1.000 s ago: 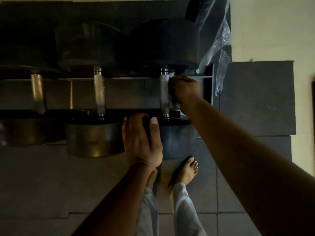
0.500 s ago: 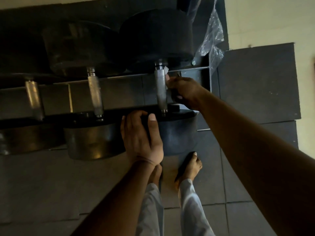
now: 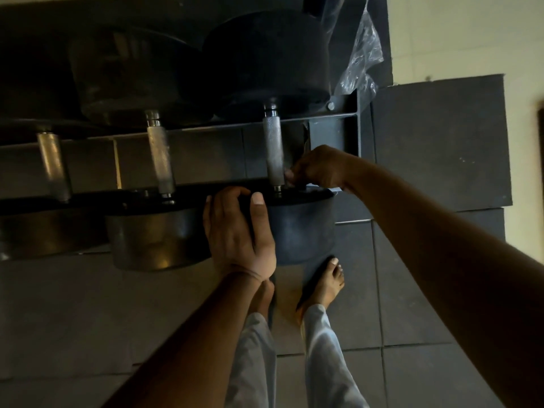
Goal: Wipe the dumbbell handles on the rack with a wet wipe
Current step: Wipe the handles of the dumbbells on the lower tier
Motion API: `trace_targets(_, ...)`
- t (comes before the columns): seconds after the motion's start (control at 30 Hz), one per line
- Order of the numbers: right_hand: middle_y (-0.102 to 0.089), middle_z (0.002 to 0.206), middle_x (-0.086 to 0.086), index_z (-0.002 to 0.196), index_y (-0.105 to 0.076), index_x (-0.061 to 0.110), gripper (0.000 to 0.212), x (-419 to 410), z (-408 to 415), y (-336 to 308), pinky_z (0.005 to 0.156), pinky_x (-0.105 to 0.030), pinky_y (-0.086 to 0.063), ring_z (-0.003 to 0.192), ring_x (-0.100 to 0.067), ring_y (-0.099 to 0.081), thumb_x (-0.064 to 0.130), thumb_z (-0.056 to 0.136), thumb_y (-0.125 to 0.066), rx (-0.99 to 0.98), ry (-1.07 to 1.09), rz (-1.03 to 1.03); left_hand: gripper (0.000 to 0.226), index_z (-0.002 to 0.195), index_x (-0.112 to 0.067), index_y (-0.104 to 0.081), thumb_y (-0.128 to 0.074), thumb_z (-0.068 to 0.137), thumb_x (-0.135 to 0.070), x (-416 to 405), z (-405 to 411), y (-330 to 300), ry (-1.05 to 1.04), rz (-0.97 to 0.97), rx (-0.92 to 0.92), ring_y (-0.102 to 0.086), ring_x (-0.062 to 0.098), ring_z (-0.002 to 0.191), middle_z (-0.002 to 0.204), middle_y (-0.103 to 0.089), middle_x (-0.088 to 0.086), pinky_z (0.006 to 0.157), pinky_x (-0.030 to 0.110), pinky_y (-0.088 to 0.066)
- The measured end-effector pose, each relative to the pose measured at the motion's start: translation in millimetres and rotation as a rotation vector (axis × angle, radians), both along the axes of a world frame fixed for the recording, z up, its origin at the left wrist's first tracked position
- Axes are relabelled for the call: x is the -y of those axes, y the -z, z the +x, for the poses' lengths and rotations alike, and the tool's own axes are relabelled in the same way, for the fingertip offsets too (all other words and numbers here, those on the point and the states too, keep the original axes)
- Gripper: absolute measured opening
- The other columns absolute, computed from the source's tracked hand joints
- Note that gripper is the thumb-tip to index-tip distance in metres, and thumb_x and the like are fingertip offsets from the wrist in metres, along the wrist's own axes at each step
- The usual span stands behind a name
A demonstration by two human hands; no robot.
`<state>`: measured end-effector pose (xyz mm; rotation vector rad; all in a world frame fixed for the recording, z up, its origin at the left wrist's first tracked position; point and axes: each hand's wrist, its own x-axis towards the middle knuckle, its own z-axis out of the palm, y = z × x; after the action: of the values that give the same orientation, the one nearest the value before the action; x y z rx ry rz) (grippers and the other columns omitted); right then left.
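Observation:
Three dumbbells lie on a black metal rack point(image 3: 357, 134), their knurled steel handles pointing toward me. My right hand point(image 3: 319, 169) is at the lower end of the rightmost handle point(image 3: 273, 148), on its right side, with its fingers curled. A thin sliver of the wet wipe point(image 3: 305, 138) sticks up behind the hand; the rest is hidden in the fist. My left hand point(image 3: 238, 231) grips the near head of that dumbbell point(image 3: 303, 228), fingers bent over its top edge and thumb on the rim. The middle handle point(image 3: 160, 160) and left handle point(image 3: 54, 166) are bare.
A crumpled clear plastic bag point(image 3: 360, 60) hangs at the rack's right end. My bare feet point(image 3: 323, 284) stand on dark rubber floor tiles just below the rack. A pale wall point(image 3: 459, 33) lies to the right.
My right hand has slid down the rightmost handle from its top end to its lower end. My left hand has stayed on the near head.

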<state>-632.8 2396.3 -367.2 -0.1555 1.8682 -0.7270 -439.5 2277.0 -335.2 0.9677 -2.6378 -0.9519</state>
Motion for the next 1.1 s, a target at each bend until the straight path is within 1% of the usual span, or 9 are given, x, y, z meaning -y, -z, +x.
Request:
trace_targets(0.13,-0.069,0.109,-0.002,0.112,-0.074,0.017,0.022,-2,-1,-22,0.082,-0.028,-0.053,0.103,-0.019,-0.066,0.031,0.096,-0.07,-0.205,-0.169,0.014,0.049,0.109,-0.012,-0.067,-0.034,0.107,-0.049,0,0,-1,-0.006,0.002,0.011,-0.06,0.027,0.122,0.115,-0.07,0.004,0.129,0.042,-0.022)
trace_targets(0.27,-0.071,0.103,0.017,0.11,-0.075,0.033,0.023,15,-4,-55,0.075,-0.015,-0.046,0.088,0.005,-0.062,0.047,0.092,-0.071,-0.694,0.027,-0.186,0.046,0.106,-0.015,-0.066,-0.035,0.107,-0.048,0,0,-1,0.003,-0.002,-0.002,-0.058,0.02,0.12,0.111,-0.069,-0.001,0.128,0.044,-0.024)
trace_targets(0.37,-0.076,0.106,0.008,0.117,-0.074,0.036,0.027,36,-5,-54,0.078,-0.032,-0.058,0.092,-0.013,-0.071,0.05,0.101,-0.058,-1.077,-0.268,-0.175,0.044,0.106,-0.016,-0.066,-0.036,0.107,-0.048,0,0,0,-0.001,0.002,-0.01,-0.057,0.018,0.119,0.11,-0.069,-0.001,0.128,0.044,-0.024)
trace_targets(0.43,-0.075,0.104,-0.001,0.128,-0.068,0.034,0.033,46,-6,-48,0.072,-0.037,-0.058,0.087,-0.024,-0.072,0.047,0.106,-0.046,-1.195,-0.508,-0.05,0.044,0.106,-0.016,-0.066,-0.036,0.107,-0.048,-1,0,-1,-0.01,0.006,-0.024,-0.057,0.018,0.12,0.111,-0.069,0.0,0.128,0.042,-0.023)
trace_targets(0.63,-0.05,0.071,0.0,0.128,-0.062,0.03,0.038,64,-7,-56,0.058,-0.034,-0.043,0.059,-0.018,-0.052,0.047,0.11,-0.033,-1.165,-0.706,0.176,0.044,0.105,-0.019,-0.064,-0.035,0.108,-0.052,1,1,-2,-0.016,0.032,-0.023,-0.057,0.019,0.12,0.11,-0.069,-0.001,0.129,0.045,-0.022)
trace_targets(0.77,-0.067,0.087,-0.007,0.113,-0.068,0.025,0.03,73,-7,-61,0.064,-0.036,-0.053,0.075,-0.028,-0.066,0.04,0.108,-0.043,-1.16,-0.843,0.23,0.048,0.109,-0.019,-0.064,-0.034,0.107,-0.056,1,1,-4,-0.03,0.087,0.009,-0.056,0.024,0.127,0.115,-0.068,0.002,0.13,0.045,-0.02)
trace_targets(0.87,-0.071,0.099,-0.008,0.122,-0.065,0.021,0.026,77,-7,-67,0.066,-0.038,-0.053,0.085,-0.032,-0.069,0.032,0.106,-0.048,-1.127,-0.976,0.267,0.055,0.127,-0.018,-0.062,-0.031,0.108,-0.059,4,8,-8,0.014,0.125,0.028,-0.048,0.023,0.138,0.133,-0.065,0.004,0.132,0.041,-0.017)
trace_targets(1.0,-0.063,0.132,-0.008,0.134,-0.059,0.017,0.035,89,-11,-77,0.083,-0.041,-0.053,0.115,-0.033,-0.063,0.023,0.099,-0.056,-0.95,-1.191,0.34,0.068,0.162,-0.019,-0.04,-0.027,0.109,-0.059,22,27,-10,0.19,0.129,0.076,-0.021,0.02,0.157,0.169,-0.038,0.006,0.125,0.017,0.003)
trace_targets(1.1,-0.067,0.121,-0.007,0.124,-0.064,0.014,0.028,95,-8,-82,0.096,-0.043,-0.053,0.113,-0.028,-0.063,0.014,0.096,-0.061,-0.9,-1.229,0.359,0.071,0.168,-0.019,-0.029,-0.026,0.108,-0.058,26,31,-14,0.241,0.15,0.105,-0.008,0.013,0.157,0.176,-0.025,0.005,0.116,0.006,0.016)
